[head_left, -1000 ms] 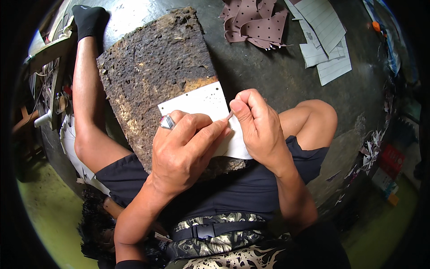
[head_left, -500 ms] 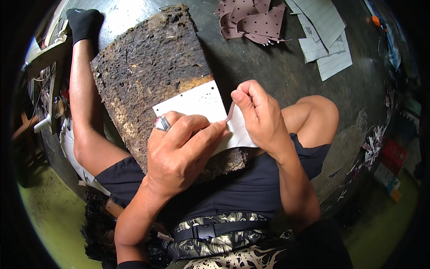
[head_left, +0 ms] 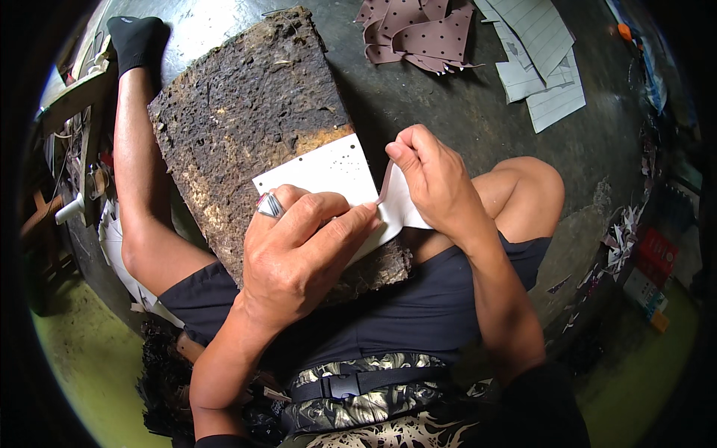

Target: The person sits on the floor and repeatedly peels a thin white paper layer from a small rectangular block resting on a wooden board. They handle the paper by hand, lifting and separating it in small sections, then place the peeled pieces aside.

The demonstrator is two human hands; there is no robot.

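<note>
A white sheet with small punched holes lies on a rough dark board that rests on my lap. My left hand, with a ring on one finger, presses down on the sheet's near edge, fingers closed against it. My right hand pinches the sheet's right end and bends it upward, so that end curls off the board. The fingertips of both hands almost meet at the fold. My left leg stretches out beside the board to a black sock.
Brown dotted scraps and white lined sheets lie on the dark floor beyond the board. Small paper bits and coloured boxes sit at the right. A wooden frame stands at the left.
My right hand has lifted and bent the sheet's right end further up. My left hand has slid slightly toward the fold and still holds the sheet down.
</note>
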